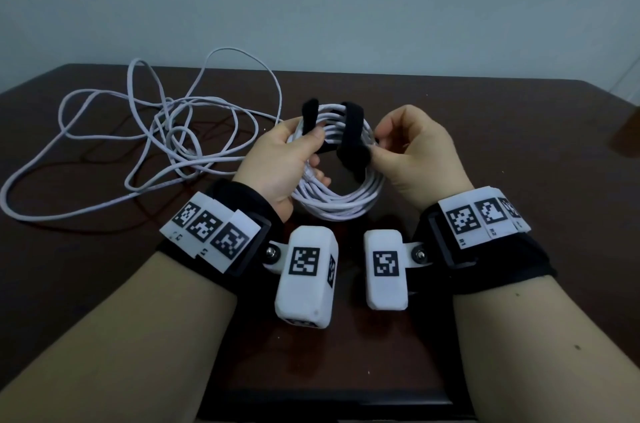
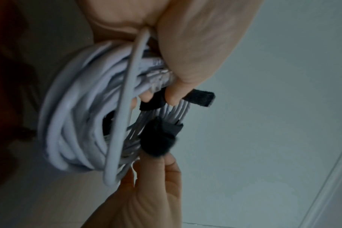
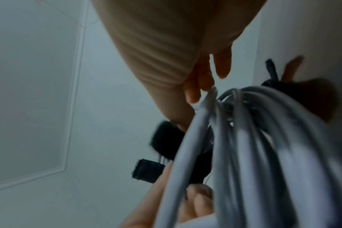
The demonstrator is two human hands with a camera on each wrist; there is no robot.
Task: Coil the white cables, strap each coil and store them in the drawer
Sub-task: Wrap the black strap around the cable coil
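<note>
A coiled white cable [image 1: 341, 202] is held upright above the dark table. My left hand [image 1: 291, 152] grips the coil's left side, its fingers also pinning one end of a black strap [image 1: 309, 114]. My right hand [image 1: 401, 142] pinches the other part of the black strap [image 1: 351, 145], which loops over the coil's top. In the left wrist view the coil [image 2: 76, 123] fills the middle, with the strap end [image 2: 199, 98] under my fingertips and the fuzzy strap part [image 2: 158, 143] pinched by the right hand. A second white cable [image 1: 149, 135] lies loose and tangled at the table's left.
The dark brown table [image 1: 519, 131] reaches to a pale wall behind. Its front edge [image 1: 325, 398] runs below my wrists. No drawer shows in any view.
</note>
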